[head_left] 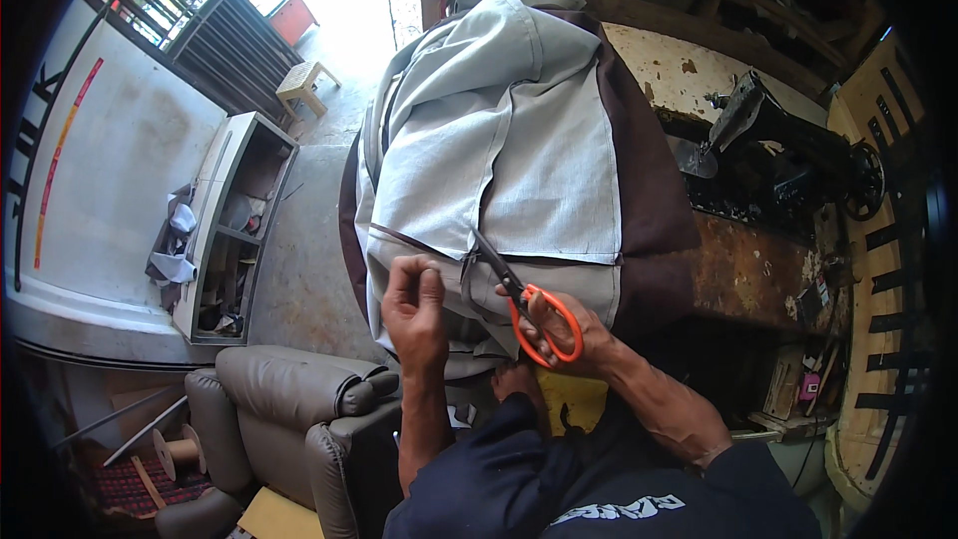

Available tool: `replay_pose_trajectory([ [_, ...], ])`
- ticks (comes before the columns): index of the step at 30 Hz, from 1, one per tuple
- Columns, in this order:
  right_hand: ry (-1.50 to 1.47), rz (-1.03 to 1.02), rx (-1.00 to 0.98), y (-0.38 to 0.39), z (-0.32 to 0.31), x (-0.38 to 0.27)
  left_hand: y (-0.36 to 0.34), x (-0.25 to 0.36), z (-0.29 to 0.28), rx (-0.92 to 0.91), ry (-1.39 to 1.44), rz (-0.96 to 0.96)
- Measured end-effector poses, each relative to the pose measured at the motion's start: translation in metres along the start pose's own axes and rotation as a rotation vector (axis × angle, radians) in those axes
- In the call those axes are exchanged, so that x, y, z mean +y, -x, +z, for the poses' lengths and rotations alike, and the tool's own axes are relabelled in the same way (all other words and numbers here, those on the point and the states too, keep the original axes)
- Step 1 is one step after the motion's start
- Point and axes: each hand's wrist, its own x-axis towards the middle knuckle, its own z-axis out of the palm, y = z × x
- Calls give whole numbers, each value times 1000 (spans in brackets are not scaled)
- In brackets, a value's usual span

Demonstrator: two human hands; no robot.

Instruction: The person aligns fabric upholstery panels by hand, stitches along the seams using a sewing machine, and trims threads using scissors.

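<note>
A large pile of sewn cloth, pale grey panels with dark brown panels along the sides, spreads out in front of me. My right hand grips orange-handled scissors through the loops. Their dark blades point up and left, over the seam at the grey panel's near edge. Closed in a pinch, my left hand is raised just left of the scissors; anything between its fingertips is too small to make out. A thin dark strip runs across the cloth just above that hand.
A black sewing machine stands on a worn table at the right. To the lower left is a grey-brown padded armchair. An open-fronted cabinet and a small wooden stool stand farther left.
</note>
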Motion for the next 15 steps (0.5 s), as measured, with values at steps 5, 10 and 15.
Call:
replay_pose_trajectory([
  [5,102,-139,222,65,-25,-3,-8,1,-10,372,-72,135],
  [10,1238,-460,1143,120,-70,-48,26,-33,-2,241,-602,187],
  [15,1443,-13,1434,167,-116,-63,47,-19,54,-479,-589,316],
])
